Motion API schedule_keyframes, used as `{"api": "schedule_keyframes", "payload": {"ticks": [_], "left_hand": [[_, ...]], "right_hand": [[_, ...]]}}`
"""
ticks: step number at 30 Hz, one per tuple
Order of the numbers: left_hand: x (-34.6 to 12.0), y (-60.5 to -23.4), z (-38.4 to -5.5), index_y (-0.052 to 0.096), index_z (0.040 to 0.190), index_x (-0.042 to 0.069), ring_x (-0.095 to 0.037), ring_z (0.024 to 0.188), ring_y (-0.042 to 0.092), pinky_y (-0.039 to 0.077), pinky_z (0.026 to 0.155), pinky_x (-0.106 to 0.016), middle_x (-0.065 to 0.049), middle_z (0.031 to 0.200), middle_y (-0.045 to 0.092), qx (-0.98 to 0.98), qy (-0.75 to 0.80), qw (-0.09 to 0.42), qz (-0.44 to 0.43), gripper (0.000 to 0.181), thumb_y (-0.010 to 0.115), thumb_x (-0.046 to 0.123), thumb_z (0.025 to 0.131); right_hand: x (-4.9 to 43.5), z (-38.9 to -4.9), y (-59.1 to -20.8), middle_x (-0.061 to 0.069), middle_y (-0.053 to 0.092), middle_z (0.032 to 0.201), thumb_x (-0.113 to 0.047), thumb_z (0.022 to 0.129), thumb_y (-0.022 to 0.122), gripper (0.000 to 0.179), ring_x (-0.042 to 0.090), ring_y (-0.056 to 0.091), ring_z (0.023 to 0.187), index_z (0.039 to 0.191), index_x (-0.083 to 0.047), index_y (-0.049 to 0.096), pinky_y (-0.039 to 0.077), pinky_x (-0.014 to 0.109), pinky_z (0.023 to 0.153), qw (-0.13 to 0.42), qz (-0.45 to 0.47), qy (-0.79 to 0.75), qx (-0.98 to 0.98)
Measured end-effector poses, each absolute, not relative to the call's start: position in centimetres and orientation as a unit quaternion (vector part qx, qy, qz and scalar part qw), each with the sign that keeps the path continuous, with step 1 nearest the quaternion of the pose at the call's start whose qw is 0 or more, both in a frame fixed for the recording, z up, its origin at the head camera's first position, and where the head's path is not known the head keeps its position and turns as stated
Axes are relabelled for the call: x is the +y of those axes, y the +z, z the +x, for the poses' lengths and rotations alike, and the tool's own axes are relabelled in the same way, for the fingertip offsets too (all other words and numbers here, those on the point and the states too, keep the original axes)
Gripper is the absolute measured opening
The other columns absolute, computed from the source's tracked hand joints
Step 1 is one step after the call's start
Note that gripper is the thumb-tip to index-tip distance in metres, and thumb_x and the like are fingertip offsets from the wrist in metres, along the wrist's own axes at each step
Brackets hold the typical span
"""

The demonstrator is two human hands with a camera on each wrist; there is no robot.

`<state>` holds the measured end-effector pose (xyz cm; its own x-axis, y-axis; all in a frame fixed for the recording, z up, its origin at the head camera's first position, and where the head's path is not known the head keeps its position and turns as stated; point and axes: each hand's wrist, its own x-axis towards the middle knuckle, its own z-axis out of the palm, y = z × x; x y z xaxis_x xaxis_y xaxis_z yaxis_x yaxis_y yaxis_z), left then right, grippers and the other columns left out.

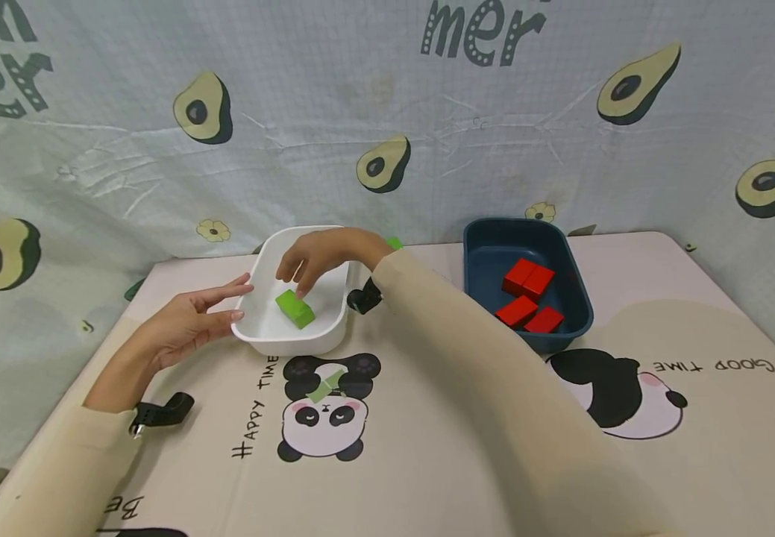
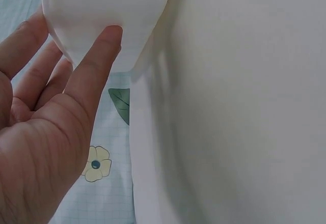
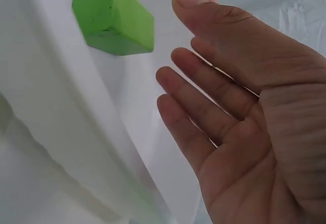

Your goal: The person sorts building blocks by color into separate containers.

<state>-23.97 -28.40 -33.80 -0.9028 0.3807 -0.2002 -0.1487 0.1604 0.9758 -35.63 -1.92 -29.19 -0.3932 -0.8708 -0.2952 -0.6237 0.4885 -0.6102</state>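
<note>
your right hand (image 1: 320,256), fingers loosely apart and holding nothing, hung just beside the green block (image 1: 295,309) inside the white tub (image 1: 296,347); your left hand (image 1: 189,321) rested straight fingers against the tub. steadying it and touching lightly probably served best.

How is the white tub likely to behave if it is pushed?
The white tub would probably slide rather than tip, since it sits low and broad on the table. It seems fairly stiff: its wall shows no dent where the left hand touches it. Its smooth surface may feel somewhat slippery.
</note>
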Motion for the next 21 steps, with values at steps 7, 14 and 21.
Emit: {"api": "schedule_keyframes", "payload": {"ticks": [7,14,21], "left_hand": [[-28.3,-33.9,-23.8,0.036,0.155,-0.001,0.006,0.121,0.055,0.055,0.097,-0.027,-0.003,0.171,0.007,0.757,0.617,0.2,0.077,0.066,0.068,0.006,0.097],[-28.6,-33.7,-23.8,0.037,0.154,-0.001,0.007,0.12,0.056,0.055,0.097,-0.027,-0.004,0.171,0.007,0.756,0.619,0.197,0.079,0.066,0.069,0.005,0.097],[-28.5,-34.0,-24.1,0.039,0.154,0.001,0.004,0.121,0.056,0.055,0.097,-0.028,-0.005,0.171,0.007,0.754,0.621,0.198,0.088,0.064,0.068,0.004,0.097]], "right_hand": [[1.1,-33.4,-27.4,0.007,0.064,0.138,-0.022,0.097,0.072,0.047,0.015,0.061,0.125,0.139,-0.004,0.062,0.049,0.02,0.102,0.231,-0.498,-0.179,0.817],[4.6,-30.8,-26.3,0.009,0.065,0.136,-0.022,0.098,0.071,0.043,0.015,0.063,0.121,0.137,-0.007,0.064,0.052,0.024,0.099,0.189,-0.468,-0.204,0.839],[7.2,-29.1,-26.2,0.004,0.067,0.133,-0.021,0.097,0.072,0.041,0.016,0.065,0.12,0.135,-0.01,0.065,0.054,0.023,0.098,0.172,-0.452,-0.255,0.837]]}}
